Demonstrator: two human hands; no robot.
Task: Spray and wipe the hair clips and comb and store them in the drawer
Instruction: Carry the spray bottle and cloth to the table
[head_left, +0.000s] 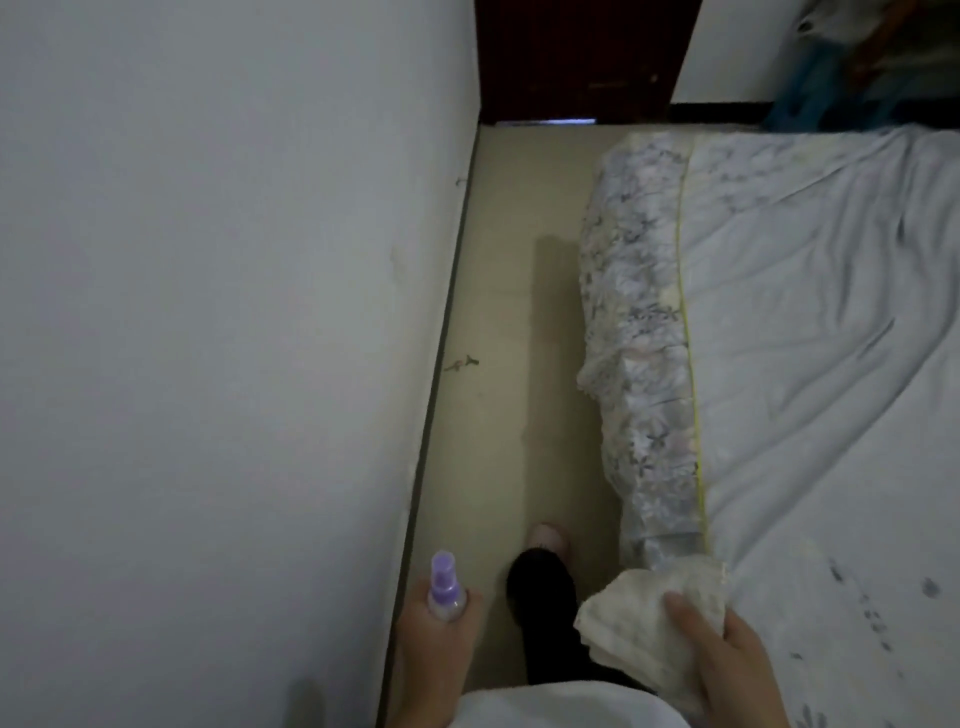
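At the lower left of the frame, the left hand (434, 639) grips a small spray bottle (444, 587), its purple nozzle poking up above the fingers. At lower right, the right hand (727, 660) holds a crumpled pale cloth (639, 618), beside the bed (810, 312). A foot (543, 571) stands on the floor (509, 312) between them.

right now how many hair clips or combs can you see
0. None show in this view. The left hand holds a purple spray bottle, the right hand a white cloth; clips and comb lie elsewhere.
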